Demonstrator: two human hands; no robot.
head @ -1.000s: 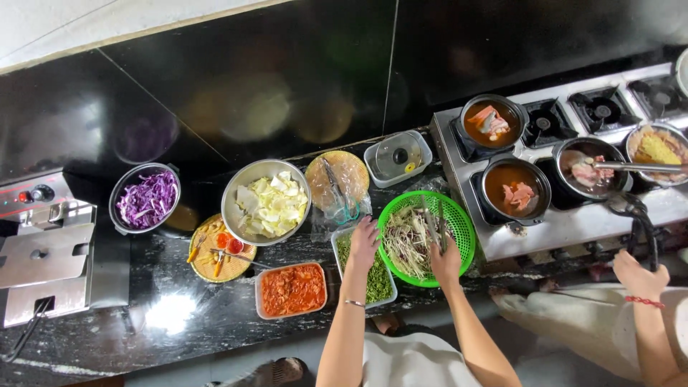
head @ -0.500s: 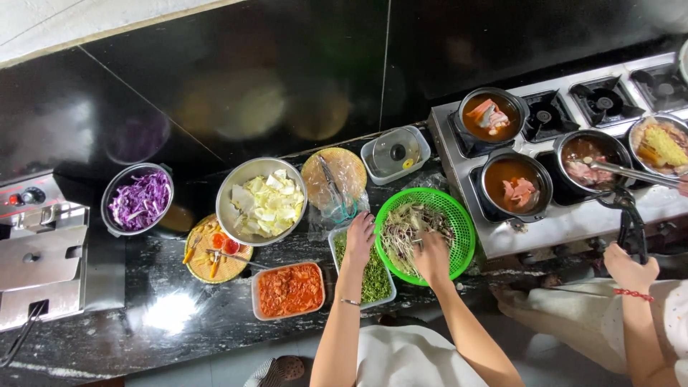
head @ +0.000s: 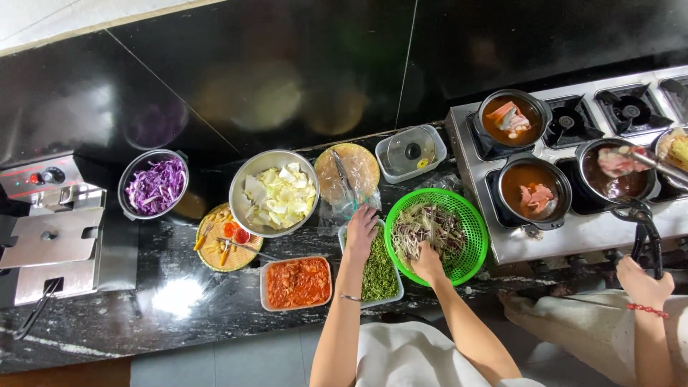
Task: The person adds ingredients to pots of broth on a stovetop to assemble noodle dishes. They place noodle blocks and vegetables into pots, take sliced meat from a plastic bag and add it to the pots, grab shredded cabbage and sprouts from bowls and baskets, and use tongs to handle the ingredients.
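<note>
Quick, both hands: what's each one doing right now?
Left hand: open, resting on the container of chopped greens.
Right hand: in the green basket; grip cannot be told.

clear plastic bag (head: 342,204) beside green basket (head: 469,215)

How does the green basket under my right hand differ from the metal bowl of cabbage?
The green basket is perforated plastic holding thin mixed shreds, with the right hand in it. The metal bowl is solid, shiny steel with pale cabbage chunks, untouched. Both are round and sit on the dark counter.
</note>
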